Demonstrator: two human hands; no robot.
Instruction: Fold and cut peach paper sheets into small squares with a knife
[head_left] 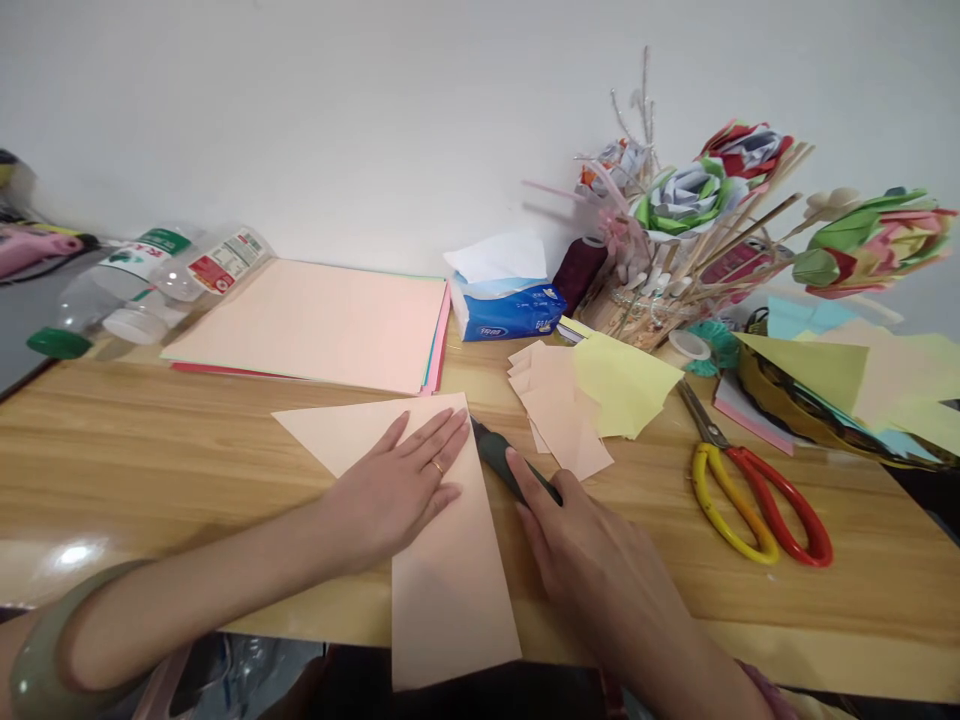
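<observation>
Left hand (405,475): palm down, flat on the peach sheet (457,600), fingers extended and slightly spread, pointing up-right toward the sheet's top corner. Thumb out on the near side. Ring on one finger. Left forearm (225,580) comes in low from the left, nearly level, green bangle (37,650) around it.

Right hand (592,540): closed around the dark handle of a utility knife (506,462). Index finger laid along the handle, thumb on the near side, remaining fingers curled under and mostly hidden. Wrist and forearm run up-left from the lower right. Blade end points up-left and sits at the sheet's right edge, just beside the left fingertips; can't tell if it's in the paper or only against it.

Sheet: looks folded, pointed flap out to the left, lower end past the front edge of the wooden surface (150,440).

Around it: paper stack (315,320) just behind the sheet, blue tissue pack (510,310) right of the stack, loose peach pieces (562,410) and yellow pieces (626,380) beyond the knife. Scissors (780,505) lie right of the right hand, yellow and red handles toward the person.
</observation>
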